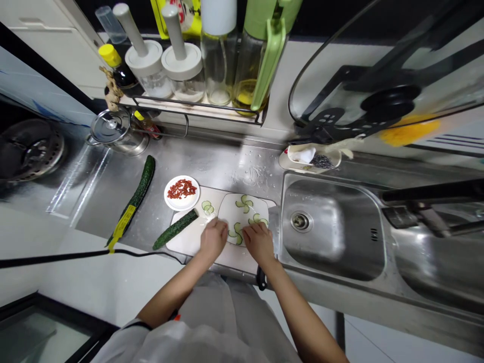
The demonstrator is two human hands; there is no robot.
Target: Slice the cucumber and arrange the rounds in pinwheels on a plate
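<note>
A white plate point(227, 205) carries several groups of thin cucumber slices point(244, 203) in fanned patterns. My left hand point(214, 237) is closed at the plate's left edge, its fingertips together; anything inside them is hidden. Over the plate's lower right is my right hand point(260, 242), its fingers curled down beside the cucumber slices there; what they pinch does not show. Beneath the plate lies a pale cutting board point(185, 243). On it, left of my left hand, are a few loose cucumber slices point(207, 207) and a cut cucumber point(175, 229) extending past the board.
A small white dish point(182, 206) of red chopped pieces stands behind the cut cucumber. Farther left lies a whole cucumber point(138, 189) with a yellow label. The sink point(333, 227) is at right, a lidded pot point(117, 132) back left, a seasoning rack point(196, 103) behind.
</note>
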